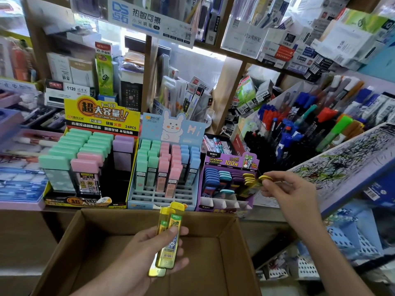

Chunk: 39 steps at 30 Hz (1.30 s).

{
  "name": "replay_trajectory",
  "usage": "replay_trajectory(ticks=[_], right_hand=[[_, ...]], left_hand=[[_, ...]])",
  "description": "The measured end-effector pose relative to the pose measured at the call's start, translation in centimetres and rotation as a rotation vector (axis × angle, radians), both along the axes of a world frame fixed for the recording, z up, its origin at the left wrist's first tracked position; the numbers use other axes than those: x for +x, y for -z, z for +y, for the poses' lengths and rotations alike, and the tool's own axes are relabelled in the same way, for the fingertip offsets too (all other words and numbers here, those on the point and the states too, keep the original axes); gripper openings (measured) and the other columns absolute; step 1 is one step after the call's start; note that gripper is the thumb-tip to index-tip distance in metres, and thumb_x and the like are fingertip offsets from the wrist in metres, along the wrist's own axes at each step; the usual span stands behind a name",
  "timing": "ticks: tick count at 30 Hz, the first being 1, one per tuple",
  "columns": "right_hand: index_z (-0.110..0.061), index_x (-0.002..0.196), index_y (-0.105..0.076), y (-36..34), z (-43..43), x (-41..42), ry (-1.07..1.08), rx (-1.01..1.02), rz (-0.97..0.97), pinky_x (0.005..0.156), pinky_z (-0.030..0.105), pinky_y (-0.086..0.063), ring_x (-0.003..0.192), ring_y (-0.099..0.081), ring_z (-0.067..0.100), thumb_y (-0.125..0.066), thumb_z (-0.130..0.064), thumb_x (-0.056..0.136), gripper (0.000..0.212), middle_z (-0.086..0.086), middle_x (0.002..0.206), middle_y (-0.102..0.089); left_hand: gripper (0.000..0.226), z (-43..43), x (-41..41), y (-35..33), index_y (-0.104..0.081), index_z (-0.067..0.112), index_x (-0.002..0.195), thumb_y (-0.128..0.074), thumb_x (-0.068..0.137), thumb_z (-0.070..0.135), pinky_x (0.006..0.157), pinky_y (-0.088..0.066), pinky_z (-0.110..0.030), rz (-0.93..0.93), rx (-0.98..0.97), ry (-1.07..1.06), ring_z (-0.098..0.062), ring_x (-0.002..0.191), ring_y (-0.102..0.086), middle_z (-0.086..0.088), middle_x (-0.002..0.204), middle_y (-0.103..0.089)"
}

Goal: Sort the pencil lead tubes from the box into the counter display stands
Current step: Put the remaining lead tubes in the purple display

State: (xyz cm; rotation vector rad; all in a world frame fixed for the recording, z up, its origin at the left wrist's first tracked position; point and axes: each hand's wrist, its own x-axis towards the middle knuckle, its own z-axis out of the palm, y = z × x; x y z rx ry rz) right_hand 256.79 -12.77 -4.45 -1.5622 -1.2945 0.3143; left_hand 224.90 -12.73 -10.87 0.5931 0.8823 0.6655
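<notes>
My left hand (pixel 158 251) grips a small bunch of yellow pencil lead tubes (pixel 170 231) above the brown cardboard box (pixel 70 238), whose visible inside holds nothing. My right hand (pixel 286 189) pinches one yellow lead tube (pixel 259 183) by its cap at the right end of the purple display stand (pixel 229 184). That stand holds blue, teal, purple and yellow tubes in rows. A light blue stand (pixel 164 195) with a rabbit card carries green, pink and blue tubes. To its left, a yellow stand (pixel 70 199) holds larger green, pink and purple cases.
Shelves behind the stands are packed with stationery boxes and pens. A tilted rack of markers (pixel 310 122) and a scribbled test pad (pixel 346 165) lie to the right. Perforated blue baskets (pixel 350 238) sit at the lower right.
</notes>
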Motion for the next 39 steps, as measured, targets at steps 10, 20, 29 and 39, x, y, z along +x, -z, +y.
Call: replay_trajectory(ticks=[10,20,29,39], right_hand=[[-0.018,0.103,-0.071,2.3,0.9,-0.8,0.032,-0.066,-0.174,0.070,0.018,-0.060,0.074,-0.074,0.007,-0.077,0.000,0.088,0.024,-0.002,0.085,-0.074],[-0.013,0.103,-0.066,2.6,0.2,-1.3,0.110,-0.032,-0.201,0.075,0.021,-0.058,0.082,-0.069,0.008,-0.079,-0.004,0.087,0.022,-0.001,0.089,-0.068],[-0.024,0.089,-0.069,1.9,-1.9,-5.4,0.009,0.025,-0.122,0.061,0.016,-0.055,0.071,-0.069,0.010,-0.077,-0.004,0.088,0.022,-0.009,0.077,-0.069],[-0.024,0.102,-0.075,3.0,-2.2,-11.9,-0.306,-0.326,0.138,0.051,0.022,-0.052,0.058,-0.067,0.009,-0.072,-0.025,0.094,0.009,-0.003,0.081,-0.076]], left_hand=[[0.030,0.0,0.0,-0.2,-0.081,0.001,0.097,-0.076,0.075,0.020,0.070,-0.064,-0.044,-0.007,-0.016,0.006,-0.029,0.074,-0.071,-0.018,0.081,-0.069],[0.024,0.0,0.0,0.1,-0.082,0.005,0.093,-0.078,0.074,0.018,0.066,-0.064,-0.041,0.016,0.031,0.011,-0.031,0.076,-0.075,-0.021,0.085,-0.075],[0.014,-0.2,0.1,0.2,-0.080,0.004,0.078,-0.083,0.067,0.011,0.056,-0.063,-0.041,0.068,0.069,-0.062,-0.042,0.078,-0.077,-0.033,0.092,-0.075],[0.022,-0.4,0.0,0.0,-0.079,0.001,0.093,-0.081,0.072,0.008,0.059,-0.063,-0.039,0.065,0.145,-0.030,-0.041,0.077,-0.076,-0.033,0.094,-0.074]])
